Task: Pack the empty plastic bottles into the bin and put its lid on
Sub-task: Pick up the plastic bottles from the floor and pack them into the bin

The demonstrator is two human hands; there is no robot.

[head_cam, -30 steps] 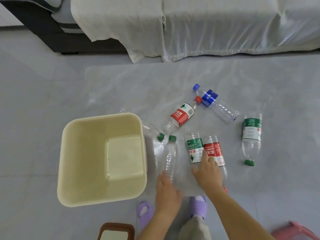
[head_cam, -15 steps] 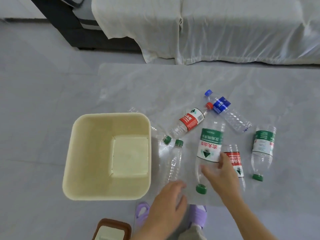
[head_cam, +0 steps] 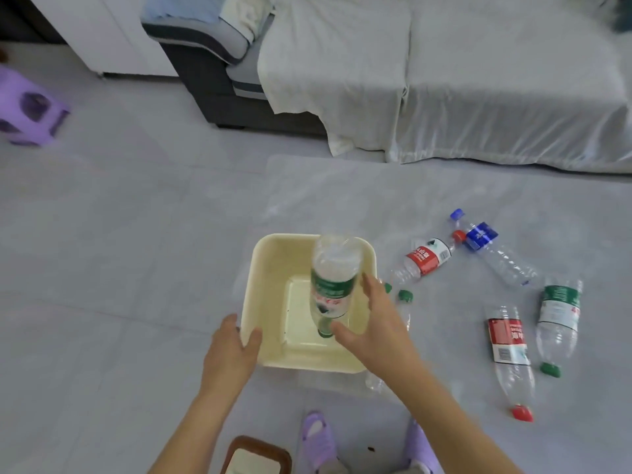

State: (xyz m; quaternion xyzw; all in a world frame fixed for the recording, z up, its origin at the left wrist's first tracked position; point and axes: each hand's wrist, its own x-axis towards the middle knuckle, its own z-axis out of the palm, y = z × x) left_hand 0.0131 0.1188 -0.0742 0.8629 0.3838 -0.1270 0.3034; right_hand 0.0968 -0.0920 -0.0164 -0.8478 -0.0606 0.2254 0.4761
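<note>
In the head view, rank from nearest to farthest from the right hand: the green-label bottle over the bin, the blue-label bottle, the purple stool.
1. Green-label bottle, beside the right hand, over the bin.
2. Blue-label bottle, far right on the floor.
3. Purple stool, far left.

Seven bottles counted: two green-labelled bottles (head_cam: 333, 285) (head_cam: 559, 313), two red-labelled bottles (head_cam: 425, 260) (head_cam: 508, 343), one blue-labelled bottle (head_cam: 482, 236), two clear bottles showing mostly green caps (head_cam: 405, 295). One cream bin (head_cam: 273, 254), one brown-rimmed lid (head_cam: 256, 455), two hands (head_cam: 229, 354) (head_cam: 376, 326), two purple slippers (head_cam: 316, 436), one purple stool (head_cam: 29, 107).
</note>
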